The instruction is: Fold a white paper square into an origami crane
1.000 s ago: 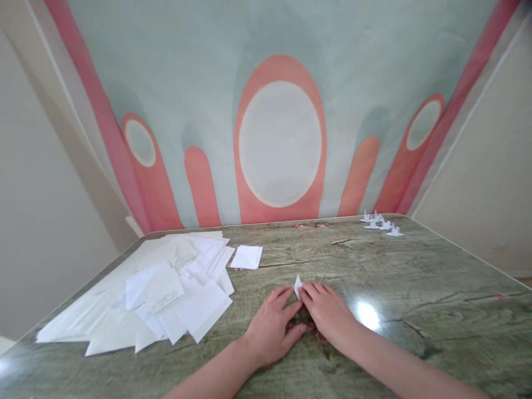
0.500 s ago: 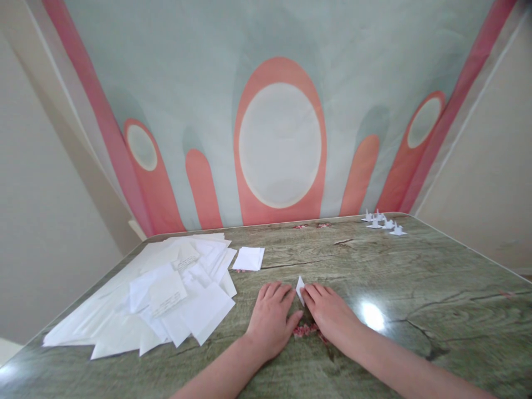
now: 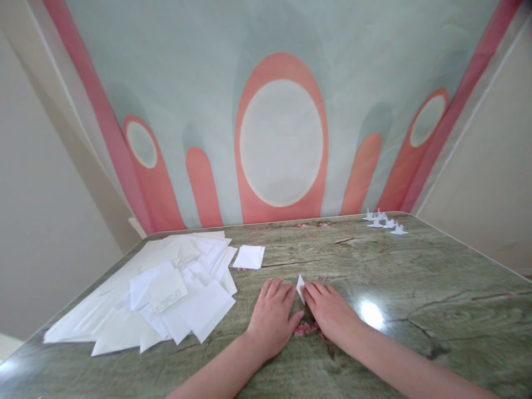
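Observation:
A small piece of folded white paper [image 3: 300, 288] lies on the wood-patterned table between my two hands, its pointed tip facing away from me. My right hand [image 3: 330, 310] covers its right side, with the fingers close together and pressing on the edge; part of the paper is hidden under them. On the other side, my left hand [image 3: 272, 318] rests palm down, thumb apart from the fingers. Its index fingertip is at the paper's left edge; whether it touches I cannot tell.
Loose white sheets [image 3: 208, 310] spread in an overlapping pile on the left. A small stack of square white paper [image 3: 249, 257] lies ahead of my left hand. Several folded paper cranes [image 3: 389, 223] stand at the far right corner. A patterned backdrop [image 3: 282, 210] rises behind the table [image 3: 415, 266].
The view has shifted very slightly. Both hands and the folded paper keep nearly the same place and pose.

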A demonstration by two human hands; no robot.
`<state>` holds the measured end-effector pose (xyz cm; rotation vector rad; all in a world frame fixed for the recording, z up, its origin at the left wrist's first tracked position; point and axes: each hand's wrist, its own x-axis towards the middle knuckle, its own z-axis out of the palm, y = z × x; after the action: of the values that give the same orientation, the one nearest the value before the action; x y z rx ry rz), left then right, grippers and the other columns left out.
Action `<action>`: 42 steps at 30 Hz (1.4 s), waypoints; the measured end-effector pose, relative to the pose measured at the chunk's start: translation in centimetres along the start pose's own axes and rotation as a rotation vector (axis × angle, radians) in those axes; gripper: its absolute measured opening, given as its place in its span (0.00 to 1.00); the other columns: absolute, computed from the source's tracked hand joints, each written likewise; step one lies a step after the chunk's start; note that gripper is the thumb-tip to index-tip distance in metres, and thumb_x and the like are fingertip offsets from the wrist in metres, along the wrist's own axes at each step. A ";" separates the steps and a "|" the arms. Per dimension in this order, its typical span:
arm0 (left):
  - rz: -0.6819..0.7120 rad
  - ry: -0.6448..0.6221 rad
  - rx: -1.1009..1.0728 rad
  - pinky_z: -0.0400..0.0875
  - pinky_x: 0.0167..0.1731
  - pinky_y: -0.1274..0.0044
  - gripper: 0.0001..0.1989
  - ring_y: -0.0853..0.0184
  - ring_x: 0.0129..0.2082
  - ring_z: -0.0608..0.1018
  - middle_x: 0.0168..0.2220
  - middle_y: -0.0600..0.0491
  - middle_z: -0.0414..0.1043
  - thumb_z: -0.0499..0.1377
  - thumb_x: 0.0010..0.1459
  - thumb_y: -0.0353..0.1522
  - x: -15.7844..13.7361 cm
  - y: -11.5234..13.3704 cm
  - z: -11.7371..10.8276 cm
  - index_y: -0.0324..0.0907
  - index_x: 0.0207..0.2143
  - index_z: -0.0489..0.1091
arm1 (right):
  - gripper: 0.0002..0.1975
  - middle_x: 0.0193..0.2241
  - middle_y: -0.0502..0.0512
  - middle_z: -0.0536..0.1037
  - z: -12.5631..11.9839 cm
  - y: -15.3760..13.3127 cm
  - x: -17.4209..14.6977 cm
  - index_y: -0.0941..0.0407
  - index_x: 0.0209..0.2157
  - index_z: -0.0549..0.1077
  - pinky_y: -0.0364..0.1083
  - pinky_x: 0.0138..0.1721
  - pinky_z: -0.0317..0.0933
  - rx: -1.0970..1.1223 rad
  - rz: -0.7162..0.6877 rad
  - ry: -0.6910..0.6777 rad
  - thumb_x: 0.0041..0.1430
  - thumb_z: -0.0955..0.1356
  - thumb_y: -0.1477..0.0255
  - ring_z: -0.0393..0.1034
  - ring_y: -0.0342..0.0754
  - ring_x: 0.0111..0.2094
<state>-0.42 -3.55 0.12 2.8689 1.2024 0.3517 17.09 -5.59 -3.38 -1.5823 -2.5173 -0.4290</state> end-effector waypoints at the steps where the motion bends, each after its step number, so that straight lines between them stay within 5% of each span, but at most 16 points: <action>1: 0.001 0.000 0.002 0.45 0.58 0.63 0.21 0.58 0.56 0.57 0.53 0.50 0.62 0.47 0.60 0.43 0.0 0.0 0.0 0.44 0.52 0.61 | 0.20 0.44 0.64 0.70 -0.1 0.0 0.0 0.65 0.49 0.66 0.54 0.43 0.62 -0.002 0.000 -0.003 0.53 0.62 0.82 0.63 0.57 0.46; 28: -0.012 -0.008 0.002 0.48 0.56 0.62 0.21 0.56 0.58 0.53 0.58 0.52 0.55 0.46 0.61 0.43 0.0 0.2 -0.2 0.45 0.53 0.59 | 0.17 0.43 0.62 0.71 -1.1 0.1 0.1 0.63 0.47 0.69 0.52 0.42 0.61 0.069 0.033 -0.036 0.55 0.62 0.82 0.64 0.55 0.44; 38: 0.009 -0.047 0.059 0.60 0.48 0.65 0.16 0.59 0.46 0.64 0.45 0.49 0.65 0.50 0.58 0.38 0.7 1.2 -1.2 0.41 0.46 0.64 | 0.13 0.40 0.60 0.72 -1.4 0.5 0.1 0.60 0.45 0.70 0.51 0.47 0.53 0.107 0.045 0.006 0.58 0.63 0.76 0.63 0.52 0.43; 42: 0.050 -0.042 0.037 0.60 0.49 0.68 0.19 0.59 0.47 0.63 0.50 0.49 0.63 0.51 0.57 0.36 1.0 1.0 -0.6 0.39 0.50 0.62 | 0.13 0.39 0.60 0.72 -2.3 0.8 0.3 0.60 0.45 0.70 0.50 0.48 0.52 0.162 0.050 -0.038 0.58 0.63 0.76 0.63 0.51 0.42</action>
<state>0.79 -3.62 1.03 2.9265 1.1437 0.2709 17.56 -5.77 -0.95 -1.6026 -2.4628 -0.1857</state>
